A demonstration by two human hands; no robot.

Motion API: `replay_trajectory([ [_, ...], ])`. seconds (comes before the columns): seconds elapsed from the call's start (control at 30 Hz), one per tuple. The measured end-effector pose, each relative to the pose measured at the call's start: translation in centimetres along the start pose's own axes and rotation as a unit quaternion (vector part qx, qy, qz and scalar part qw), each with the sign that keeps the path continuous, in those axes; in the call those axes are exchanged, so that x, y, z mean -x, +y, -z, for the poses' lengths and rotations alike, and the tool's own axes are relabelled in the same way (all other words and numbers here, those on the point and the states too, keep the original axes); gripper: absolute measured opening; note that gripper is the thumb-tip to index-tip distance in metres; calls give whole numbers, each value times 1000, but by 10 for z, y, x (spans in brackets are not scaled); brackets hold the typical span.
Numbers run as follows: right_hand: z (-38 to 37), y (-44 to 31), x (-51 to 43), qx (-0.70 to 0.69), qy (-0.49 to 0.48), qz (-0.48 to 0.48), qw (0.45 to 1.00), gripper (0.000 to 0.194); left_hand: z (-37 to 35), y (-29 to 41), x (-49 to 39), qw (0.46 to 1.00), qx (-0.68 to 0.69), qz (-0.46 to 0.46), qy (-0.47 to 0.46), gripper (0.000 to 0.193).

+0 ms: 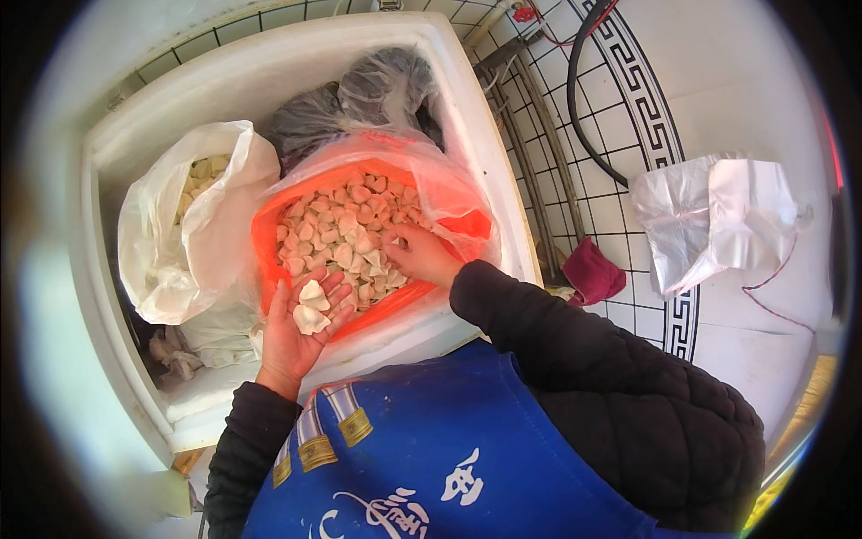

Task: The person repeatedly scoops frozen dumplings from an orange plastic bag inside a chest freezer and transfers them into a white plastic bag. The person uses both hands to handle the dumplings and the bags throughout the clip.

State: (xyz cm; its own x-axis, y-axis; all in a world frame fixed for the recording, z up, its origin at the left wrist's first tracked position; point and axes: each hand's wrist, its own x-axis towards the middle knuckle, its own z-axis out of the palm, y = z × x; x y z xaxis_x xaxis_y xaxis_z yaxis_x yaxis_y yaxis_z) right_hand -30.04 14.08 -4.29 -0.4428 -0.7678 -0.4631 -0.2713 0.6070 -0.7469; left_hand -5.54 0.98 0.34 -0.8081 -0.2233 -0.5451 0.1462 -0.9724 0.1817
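Note:
An orange-red plastic bag [266, 232] lies open in a chest freezer, full of small pale dumplings [343, 229]. My left hand [300, 323] is palm up at the bag's near left edge, fingers spread, with pale dumplings [312, 308] resting on the palm. Over the right part of the heap, my right hand [421, 252] reaches in with thumb and fingertips bent together. A small pale bit shows at those fingertips; whether it is gripped cannot be made out.
Left in the freezer [471, 135] stands a white plastic bag [222, 236] with more pale pieces. Dark wrapped bundles [384, 84] lie behind. Outside, to the right, are metal pipes [549, 148], a dark red cloth [594, 271], a black hose [576, 108] and hanging clear plastic bags [717, 215].

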Motion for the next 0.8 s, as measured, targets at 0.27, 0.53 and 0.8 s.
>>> replay_trajectory([
  [0.27, -11, -119, 49, -110, -95, 316, 938, 31, -11, 7, 13, 997, 33, -39, -53, 61],
  [0.53, 10, -94, 60, 4, -33, 240, 970, 22, -5, 18, 40, 995, 34, -50, -84, 50],
  [0.8, 3, -58, 125, 18, -4, 122, 992, 20, -39, 122, 74, 882, -268, -386, 32, 41],
])
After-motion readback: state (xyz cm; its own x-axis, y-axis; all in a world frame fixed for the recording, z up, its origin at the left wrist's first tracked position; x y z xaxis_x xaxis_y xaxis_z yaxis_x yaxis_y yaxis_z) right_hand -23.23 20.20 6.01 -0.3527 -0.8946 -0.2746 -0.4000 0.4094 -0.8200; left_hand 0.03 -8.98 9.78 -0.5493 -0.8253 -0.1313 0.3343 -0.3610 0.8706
